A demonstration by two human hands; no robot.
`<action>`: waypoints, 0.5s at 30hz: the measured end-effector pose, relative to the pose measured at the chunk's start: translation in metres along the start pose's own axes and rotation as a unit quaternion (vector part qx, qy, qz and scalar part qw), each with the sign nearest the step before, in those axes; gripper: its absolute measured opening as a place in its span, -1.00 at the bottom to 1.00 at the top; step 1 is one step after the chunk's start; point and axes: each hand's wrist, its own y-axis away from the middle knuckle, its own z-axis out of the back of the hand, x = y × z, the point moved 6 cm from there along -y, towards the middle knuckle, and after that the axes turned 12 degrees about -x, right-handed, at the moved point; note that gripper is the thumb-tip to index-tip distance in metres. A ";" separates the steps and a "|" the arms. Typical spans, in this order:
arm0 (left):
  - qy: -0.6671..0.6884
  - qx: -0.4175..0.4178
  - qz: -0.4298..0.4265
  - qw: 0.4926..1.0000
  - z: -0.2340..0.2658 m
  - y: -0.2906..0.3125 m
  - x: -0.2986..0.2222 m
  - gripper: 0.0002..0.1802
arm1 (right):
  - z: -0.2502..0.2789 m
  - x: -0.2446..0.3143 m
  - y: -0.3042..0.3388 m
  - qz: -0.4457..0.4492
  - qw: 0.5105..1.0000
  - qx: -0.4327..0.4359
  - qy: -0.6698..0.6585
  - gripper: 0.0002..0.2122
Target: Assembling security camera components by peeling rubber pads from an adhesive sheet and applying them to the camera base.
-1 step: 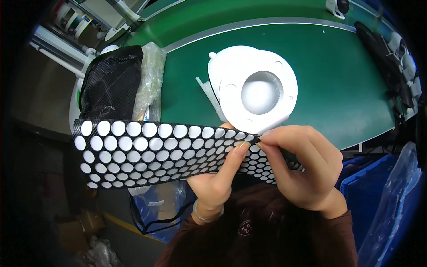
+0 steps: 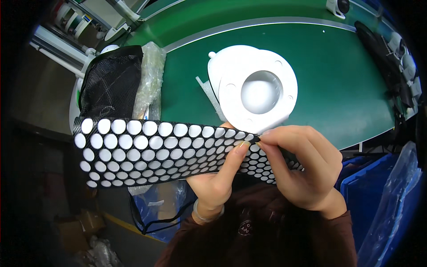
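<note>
A long, soft black strip [image 2: 149, 153] covered with rows of white round discs stretches across in front of me, its left part hanging out past the table's near edge. My left hand [image 2: 218, 178] grips the strip from below, thumb pressed on its face and the other fingers mostly hidden behind it. Thumb and forefinger of my right hand [image 2: 304, 164] pinch a small dark bit at the strip's upper edge, right beside the left thumb. Beyond the hands, a white round plastic housing [image 2: 227, 107] with a large round opening lies on the green table [image 2: 338, 84].
At the table's left sit a black mesh bag [image 2: 113, 84] and a bundle of clear plastic wrap [image 2: 152, 80]. Black straps or cables [image 2: 382, 62] run along the right edge. Blue bins [image 2: 369, 182] stand below on the right. Cardboard boxes [image 2: 80, 227] are on the floor at left.
The strip's left end has risen very slightly. Both hands keep the same grip and place.
</note>
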 end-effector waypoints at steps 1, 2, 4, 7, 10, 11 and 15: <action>-0.001 -0.001 0.000 1.000 0.000 0.000 0.001 -0.59 | 0.000 0.001 0.001 0.012 1.000 -0.017 0.011 -0.83; -0.003 -0.010 -0.020 1.000 0.000 0.001 0.000 -0.59 | -0.001 0.001 0.002 0.013 1.000 -0.017 0.010 -0.83; -0.015 -0.015 -0.030 0.999 0.002 0.001 -0.001 -0.59 | -0.004 -0.004 0.002 -0.037 0.999 -0.013 -0.034 -0.84; 0.012 -0.023 -0.039 0.999 -0.001 0.003 -0.001 -0.60 | -0.003 -0.005 0.003 -0.037 0.999 -0.006 -0.031 -0.84; 0.015 -0.017 -0.044 0.999 -0.002 0.003 -0.001 -0.60 | -0.001 0.000 0.006 -0.011 1.000 -0.021 0.010 -0.84; 0.015 -0.015 -0.047 0.999 -0.002 0.003 -0.001 -0.60 | -0.002 0.001 0.008 -0.011 1.000 -0.021 0.010 -0.84; 0.021 -0.032 -0.041 0.998 -0.004 0.005 -0.003 -0.60 | -0.002 0.005 0.013 0.025 0.997 -0.045 0.051 -0.83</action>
